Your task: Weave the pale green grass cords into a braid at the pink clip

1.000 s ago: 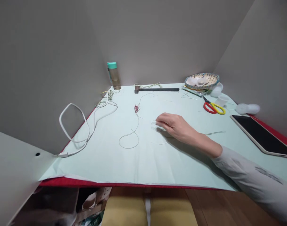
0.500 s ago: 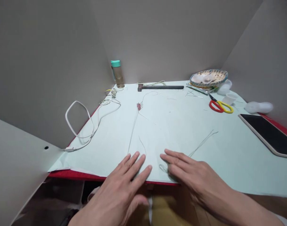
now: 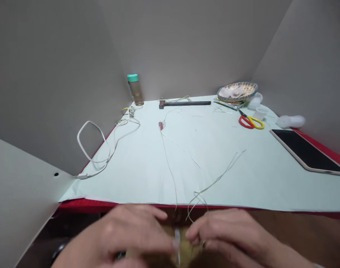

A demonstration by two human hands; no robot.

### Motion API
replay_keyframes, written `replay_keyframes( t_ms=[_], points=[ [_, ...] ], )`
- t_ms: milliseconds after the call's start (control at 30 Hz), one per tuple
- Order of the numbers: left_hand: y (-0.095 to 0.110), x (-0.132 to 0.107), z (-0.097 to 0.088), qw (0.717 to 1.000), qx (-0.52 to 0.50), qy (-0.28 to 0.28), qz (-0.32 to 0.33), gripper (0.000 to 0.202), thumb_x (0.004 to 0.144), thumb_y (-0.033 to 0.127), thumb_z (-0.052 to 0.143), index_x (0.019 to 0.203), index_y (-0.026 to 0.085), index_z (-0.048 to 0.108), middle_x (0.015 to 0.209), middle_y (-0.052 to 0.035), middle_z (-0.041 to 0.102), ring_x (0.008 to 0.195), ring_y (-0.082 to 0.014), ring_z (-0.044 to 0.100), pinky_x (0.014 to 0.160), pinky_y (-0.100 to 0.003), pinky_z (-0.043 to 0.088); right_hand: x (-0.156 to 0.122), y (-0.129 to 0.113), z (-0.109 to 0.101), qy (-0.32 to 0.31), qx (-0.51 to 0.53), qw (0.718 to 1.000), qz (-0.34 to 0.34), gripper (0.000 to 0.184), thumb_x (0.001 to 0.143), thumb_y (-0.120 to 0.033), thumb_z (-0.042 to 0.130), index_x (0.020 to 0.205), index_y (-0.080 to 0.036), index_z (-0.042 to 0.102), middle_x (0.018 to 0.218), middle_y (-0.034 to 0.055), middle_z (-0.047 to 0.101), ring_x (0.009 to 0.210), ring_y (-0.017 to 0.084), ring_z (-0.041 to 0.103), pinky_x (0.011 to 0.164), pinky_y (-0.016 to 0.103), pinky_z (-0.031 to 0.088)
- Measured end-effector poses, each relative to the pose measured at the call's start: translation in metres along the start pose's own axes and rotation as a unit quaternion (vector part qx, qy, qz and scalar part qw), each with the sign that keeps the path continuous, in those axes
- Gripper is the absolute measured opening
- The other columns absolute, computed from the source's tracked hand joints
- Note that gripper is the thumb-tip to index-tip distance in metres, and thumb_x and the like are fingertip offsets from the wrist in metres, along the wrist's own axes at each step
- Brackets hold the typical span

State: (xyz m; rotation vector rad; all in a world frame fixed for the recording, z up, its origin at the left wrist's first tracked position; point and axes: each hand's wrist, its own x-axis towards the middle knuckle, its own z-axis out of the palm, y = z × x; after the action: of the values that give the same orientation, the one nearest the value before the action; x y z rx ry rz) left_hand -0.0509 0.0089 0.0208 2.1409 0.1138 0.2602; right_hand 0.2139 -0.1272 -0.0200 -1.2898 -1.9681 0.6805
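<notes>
Pinching thin wires (image 3: 214, 182) at bottom centre, the right hand (image 3: 231, 234) held a narrow grip; the left hand (image 3: 122, 236) showed no clear grip.

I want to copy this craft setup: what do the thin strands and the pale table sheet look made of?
The strands look like fine pale thread or thin wire, which is unclear; they hold loose curves. The sheet looks like matte mint paper: flat, with a crisp, lifted corner.
</notes>
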Motion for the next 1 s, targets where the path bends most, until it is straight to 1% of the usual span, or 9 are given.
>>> replay_keyframes(
  t_ms=[100,200,367,467,533,667,767,867,1000],
  points=[
    [-0.01,0.011,-0.032,0.977,0.121,0.114,-0.131,0.027,0.101,0.034,0.062,0.123,0.03,0.077,0.106,-0.0006,0.082,0.095,-0.0182,0.076,0.086,-0.026,0.056,0.021,0.017,-0.028,0.071,-0.065,0.995,-0.005,0.027,0.106,-0.028,0.048,0.108,-0.027,0.075,0.115,0.0034,0.078,0.099,0.018,0.078,0.089,0.027,0.066],
    [-0.032,0.045,-0.07,0.933,0.231,0.175,-0.212,0.038,0.099,0.045,0.056,0.118,0.021,0.079,0.109,-0.007,0.082,0.101,-0.0255,0.074,0.092,-0.034,0.052,0.042,0.051,-0.041,0.123,-0.192,0.974,0.001,0.028,0.106,-0.029,0.046,0.1,-0.02,0.072,0.117,0.009,0.077,0.098,0.023,0.078,0.088,0.036,0.066],
    [-0.076,0.105,-0.11,0.9,0.241,0.173,-0.318,0.028,0.09,0.03,0.06,0.103,0.013,0.078,0.087,-0.0099,0.079,0.081,-0.0237,0.072,0.075,-0.03,0.05,0.041,0.075,-0.009,0.137,-0.341,0.927,-0.071,0.028,0.101,-0.012,0.041,0.092,-0.016,0.067,0.118,0.0126,0.076,0.1,0.028,0.078,0.073,0.041,0.067],
    [-0.099,0.124,-0.112,0.89,0.23,0.19,-0.344,0.021,0.09,0.031,0.062,0.095,0.014,0.074,0.077,-0.008,0.077,0.072,-0.021,0.07,0.07,-0.028,0.049,0.03,0.05,0.011,0.129,-0.221,0.958,-0.129,0.028,0.101,-0.01,0.039,0.098,-0.018,0.066,0.117,0.0095,0.077,0.102,0.02,0.077,0.08,0.029,0.067],
    [-0.111,0.132,-0.108,0.875,0.23,0.22,-0.364,0.032,0.093,0.039,0.061,0.109,0.013,0.069,0.084,-0.0103,0.077,0.07,-0.0215,0.07,0.068,-0.029,0.049,0.025,0.029,0.014,0.087,-0.087,0.98,-0.157,0.027,0.105,-0.015,0.04,0.106,-0.022,0.066,0.113,0.0064,0.078,0.095,0.014,0.078,0.08,0.019,0.065],
    [-0.128,0.148,-0.102,0.842,0.261,0.272,-0.387,0.053,0.092,0.05,0.065,0.123,0.008,0.06,0.116,-0.0235,0.074,0.102,-0.0331,0.071,0.078,-0.036,0.05,0.022,0.006,0.0,0.028,0.011,0.997,-0.068,0.024,0.104,-0.02,0.051,0.114,-0.03,0.07,0.117,-0.0011,0.077,0.104,0.013,0.077,0.089,0.016,0.063],
    [-0.138,0.158,-0.1,0.833,0.279,0.273,-0.393,0.041,0.09,0.044,0.071,0.112,0.01,0.066,0.122,-0.0239,0.071,0.116,-0.0365,0.066,0.089,-0.041,0.05,0.027,0.01,-0.014,0.035,0.025,0.999,-0.017,0.026,0.106,-0.025,0.049,0.103,-0.031,0.074,0.106,-0.0026,0.079,0.099,0.014,0.077,0.084,0.019,0.064],
    [-0.145,0.161,-0.101,0.829,0.279,0.272,-0.401,0.025,0.094,0.036,0.07,0.105,0.013,0.069,0.116,-0.0143,0.072,0.113,-0.0294,0.067,0.097,-0.046,0.052,0.038,0.021,-0.031,0.013,0.068,0.997,0.047,0.031,0.108,-0.032,0.045,0.102,-0.026,0.075,0.08,-0.0004,0.075,0.077,0.013,0.075,0.07,0.02,0.059],
    [-0.151,0.157,-0.105,0.846,0.243,0.271,-0.389,0.022,0.098,0.035,0.069,0.103,0.014,0.07,0.11,-0.0078,0.071,0.106,-0.0236,0.068,0.097,-0.047,0.056,0.062,0.038,-0.058,0.026,0.08,0.988,0.126,0.039,0.107,-0.046,0.049,0.098,-0.021,0.076,0.061,-0.0011,0.061,0.054,0.007,0.055,0.058,0.019,0.045]
  ],
)
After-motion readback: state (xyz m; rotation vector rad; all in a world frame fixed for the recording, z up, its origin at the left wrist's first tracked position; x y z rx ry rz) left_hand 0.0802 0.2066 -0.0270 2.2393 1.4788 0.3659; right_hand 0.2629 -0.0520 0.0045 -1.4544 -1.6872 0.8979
